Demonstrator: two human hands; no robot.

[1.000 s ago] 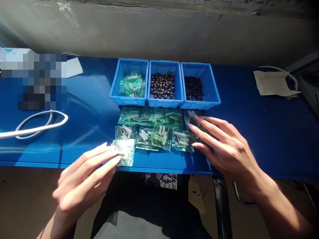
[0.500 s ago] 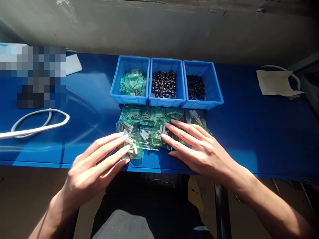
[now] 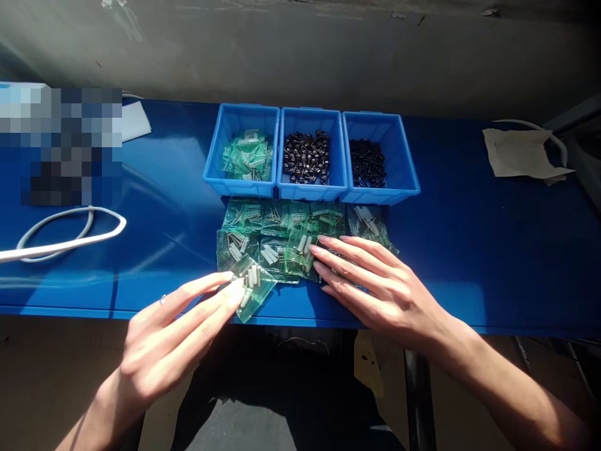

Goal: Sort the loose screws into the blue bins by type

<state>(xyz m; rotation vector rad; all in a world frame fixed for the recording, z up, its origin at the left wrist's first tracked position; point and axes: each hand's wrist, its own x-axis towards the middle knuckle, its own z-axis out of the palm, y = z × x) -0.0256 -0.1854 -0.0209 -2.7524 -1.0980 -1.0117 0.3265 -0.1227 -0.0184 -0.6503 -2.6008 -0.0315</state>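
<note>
Along the front edge of the blue table (image 3: 451,282), the left hand (image 3: 164,338) holds a green-tinted clear sachet (image 3: 255,289) of white plugs by its corner, between closed fingertips. The right hand (image 3: 385,285) lies with fingers extended, loosely spread, over the near row of similar sachets (image 3: 275,254). Just behind them stand a left bin (image 3: 240,188) of sachets, a middle bin (image 3: 312,193) of dark bolts and a right bin (image 3: 380,197) of black screws.

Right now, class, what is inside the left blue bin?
The left blue bin holds a heap of green packets. Anything beneath the top packets is covered, so it cannot be seen.
</note>
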